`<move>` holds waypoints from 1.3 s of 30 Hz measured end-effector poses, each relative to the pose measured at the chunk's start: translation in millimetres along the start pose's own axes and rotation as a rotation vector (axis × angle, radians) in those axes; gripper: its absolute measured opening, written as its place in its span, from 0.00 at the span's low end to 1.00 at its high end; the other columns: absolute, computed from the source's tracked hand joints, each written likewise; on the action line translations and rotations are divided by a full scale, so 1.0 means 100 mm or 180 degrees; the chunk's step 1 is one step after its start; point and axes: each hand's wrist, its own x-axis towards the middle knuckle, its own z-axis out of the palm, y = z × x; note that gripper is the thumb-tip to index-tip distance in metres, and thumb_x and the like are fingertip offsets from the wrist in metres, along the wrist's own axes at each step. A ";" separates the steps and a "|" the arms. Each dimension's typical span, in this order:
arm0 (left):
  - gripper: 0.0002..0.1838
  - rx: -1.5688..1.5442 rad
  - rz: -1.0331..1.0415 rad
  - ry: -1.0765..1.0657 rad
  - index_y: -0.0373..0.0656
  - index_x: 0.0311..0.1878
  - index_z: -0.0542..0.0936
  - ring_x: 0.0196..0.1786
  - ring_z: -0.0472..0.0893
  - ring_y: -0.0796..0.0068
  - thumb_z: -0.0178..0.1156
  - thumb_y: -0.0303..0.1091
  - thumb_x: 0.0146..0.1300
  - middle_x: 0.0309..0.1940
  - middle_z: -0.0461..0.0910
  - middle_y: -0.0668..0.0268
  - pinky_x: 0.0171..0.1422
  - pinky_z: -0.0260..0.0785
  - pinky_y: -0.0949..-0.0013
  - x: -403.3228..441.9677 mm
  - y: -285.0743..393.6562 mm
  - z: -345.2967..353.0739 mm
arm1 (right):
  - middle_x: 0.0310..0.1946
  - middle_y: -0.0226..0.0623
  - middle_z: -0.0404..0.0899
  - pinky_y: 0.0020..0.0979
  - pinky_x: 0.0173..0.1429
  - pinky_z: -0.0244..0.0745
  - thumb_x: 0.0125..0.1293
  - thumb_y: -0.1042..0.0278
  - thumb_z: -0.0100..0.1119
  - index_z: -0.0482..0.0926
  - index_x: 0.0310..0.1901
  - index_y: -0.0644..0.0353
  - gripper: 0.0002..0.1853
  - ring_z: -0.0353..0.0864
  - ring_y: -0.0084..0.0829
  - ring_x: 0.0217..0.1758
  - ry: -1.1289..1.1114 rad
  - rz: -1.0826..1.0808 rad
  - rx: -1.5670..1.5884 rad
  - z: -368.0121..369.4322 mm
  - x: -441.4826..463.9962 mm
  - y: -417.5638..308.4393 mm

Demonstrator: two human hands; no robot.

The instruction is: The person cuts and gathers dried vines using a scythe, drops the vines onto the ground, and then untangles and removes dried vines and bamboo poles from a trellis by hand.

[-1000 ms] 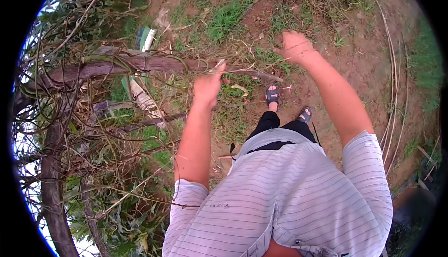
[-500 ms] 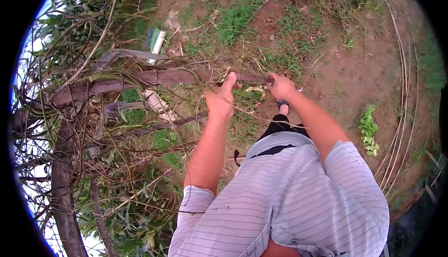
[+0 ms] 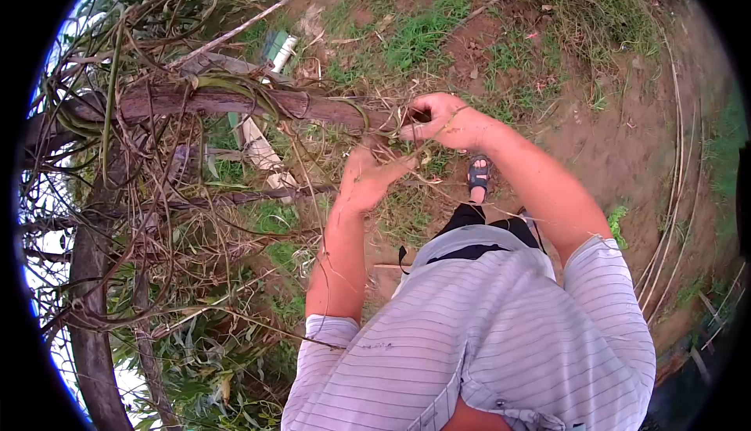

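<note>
A brown wooden pole (image 3: 258,104), wrapped in dry and green vines (image 3: 227,83), runs in from the left to my hands. My right hand (image 3: 458,124) curls round its near end, thumb below and fingers above, with a dark gap showing inside the curl. Just below the pole is my left hand (image 3: 368,179), slightly blurred, its thumb raised and its fingers stretched toward the right hand. Thin dry stems (image 3: 391,148) lie between the two hands; whether the left fingers touch them I cannot tell.
Tangled vines and upright posts (image 3: 90,298) fill the left side. A pale board (image 3: 262,153) and a white cylindrical object (image 3: 285,54) lie beyond the pole. Cut grass (image 3: 563,1) is heaped at the top right. Long thin canes (image 3: 674,188) lie on the right.
My left hand has come off the top of the pole and dropped below it. The right hand has shifted left and curled further round the pole's end. The view has shifted slightly.
</note>
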 end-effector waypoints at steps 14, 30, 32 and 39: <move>0.32 -0.0536 0.0043 0.1141 0.37 0.62 0.70 0.66 0.71 0.67 0.70 0.23 0.53 0.63 0.71 0.55 0.61 0.71 0.67 -0.38 -0.66 0.31 | 0.34 0.24 0.80 0.26 0.45 0.71 0.68 0.56 0.64 0.80 0.44 0.63 0.17 0.74 0.16 0.38 -0.0250 -0.0318 0.0234 0.15 0.09 -0.94; 0.13 -0.1230 0.1406 0.1912 0.34 0.46 0.80 0.36 0.81 0.73 0.66 0.34 0.64 0.31 0.83 0.61 0.42 0.72 0.67 0.80 0.22 -0.04 | 0.42 0.39 0.83 0.34 0.53 0.74 0.68 0.39 0.56 0.82 0.52 0.66 0.32 0.78 0.27 0.44 0.0095 -0.0538 -0.0635 -0.22 -0.04 -2.13; 0.14 -0.2232 0.0999 0.1751 0.32 0.45 0.79 0.36 0.81 0.71 0.64 0.35 0.66 0.32 0.83 0.59 0.43 0.72 0.67 0.76 0.38 -0.10 | 0.43 0.38 0.84 0.32 0.53 0.74 0.70 0.42 0.55 0.81 0.54 0.65 0.29 0.79 0.26 0.45 0.0296 -0.0374 -0.0978 -0.45 -0.24 -2.16; 0.14 -0.2083 0.0585 0.1829 0.34 0.40 0.79 0.28 0.79 0.67 0.60 0.38 0.68 0.27 0.81 0.58 0.34 0.71 0.65 0.81 0.69 -0.12 | 0.45 0.35 0.81 0.25 0.55 0.73 0.69 0.73 0.54 0.77 0.53 0.61 0.13 0.79 0.23 0.47 0.3827 -0.1432 0.0006 -0.75 -1.18 -0.38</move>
